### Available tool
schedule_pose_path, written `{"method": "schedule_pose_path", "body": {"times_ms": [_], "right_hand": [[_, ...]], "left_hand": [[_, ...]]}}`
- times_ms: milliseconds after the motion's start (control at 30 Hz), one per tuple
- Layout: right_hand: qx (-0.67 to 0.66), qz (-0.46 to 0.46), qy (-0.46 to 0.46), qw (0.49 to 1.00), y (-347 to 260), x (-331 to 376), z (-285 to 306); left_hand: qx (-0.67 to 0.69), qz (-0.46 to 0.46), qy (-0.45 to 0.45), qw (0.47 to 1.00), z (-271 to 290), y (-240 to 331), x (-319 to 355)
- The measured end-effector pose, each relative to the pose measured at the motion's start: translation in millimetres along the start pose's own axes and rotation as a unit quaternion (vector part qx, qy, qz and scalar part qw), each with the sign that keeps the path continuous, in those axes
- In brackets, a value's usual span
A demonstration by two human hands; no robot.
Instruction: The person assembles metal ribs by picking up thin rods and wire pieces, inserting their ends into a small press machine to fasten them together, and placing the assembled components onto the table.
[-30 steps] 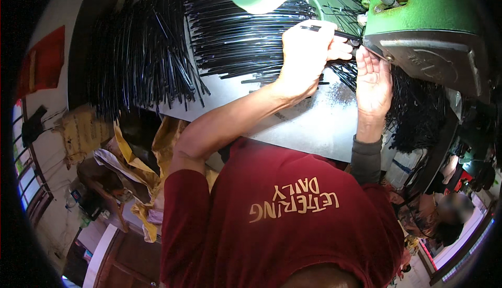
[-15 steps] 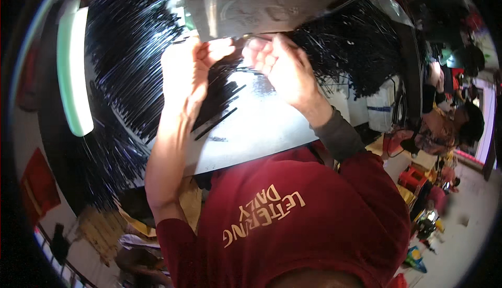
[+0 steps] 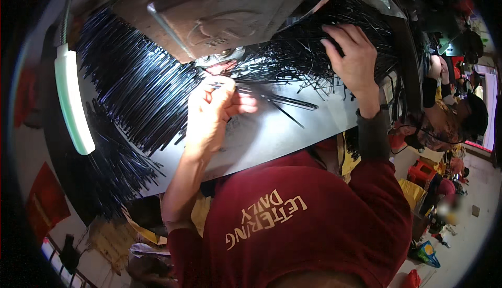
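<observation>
- Black thin rods lie against the left hand, its fingers curled nearly together; whether they pinch one, I cannot tell.
- The right hand has its fingers loosely spread, thumb apart, over a tangled heap of rods; contact cannot be made out.
- Beneath both, the pale, smooth counter shows bare toward its near edge.
- Left of the left hand, a dense bank of rods fans out.
- Beyond the hands looms a brown metal housing; far left, a glowing tube lamp.
</observation>
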State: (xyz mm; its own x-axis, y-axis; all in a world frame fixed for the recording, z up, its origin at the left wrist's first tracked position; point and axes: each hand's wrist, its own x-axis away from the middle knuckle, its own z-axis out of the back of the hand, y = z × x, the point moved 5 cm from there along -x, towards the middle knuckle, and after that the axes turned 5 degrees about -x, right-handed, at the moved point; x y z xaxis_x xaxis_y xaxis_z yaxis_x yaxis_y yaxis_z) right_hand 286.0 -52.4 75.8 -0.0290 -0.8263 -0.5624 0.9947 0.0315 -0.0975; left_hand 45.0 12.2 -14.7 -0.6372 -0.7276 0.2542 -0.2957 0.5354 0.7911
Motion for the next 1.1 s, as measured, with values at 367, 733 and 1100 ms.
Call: {"method": "schedule_pose_path", "body": {"times_ms": [367,733,1100], "right_hand": [[-0.091,0.081,-0.029,0.992,7.5,0.9,4.8],[-0.374,0.156,-0.124,0.906,-151.1,14.3,-53.4],[-0.718,-0.39,-0.188,0.545,-104.2,22.3,-108.5]], "left_hand": [[0.094,0.016,0.073,0.993,30.9,8.7,15.3],[0.112,0.028,0.157,0.981,9.8,-9.5,2.8],[-0.037,0.011,0.08,0.996,9.2,11.1,-1.0]]}}
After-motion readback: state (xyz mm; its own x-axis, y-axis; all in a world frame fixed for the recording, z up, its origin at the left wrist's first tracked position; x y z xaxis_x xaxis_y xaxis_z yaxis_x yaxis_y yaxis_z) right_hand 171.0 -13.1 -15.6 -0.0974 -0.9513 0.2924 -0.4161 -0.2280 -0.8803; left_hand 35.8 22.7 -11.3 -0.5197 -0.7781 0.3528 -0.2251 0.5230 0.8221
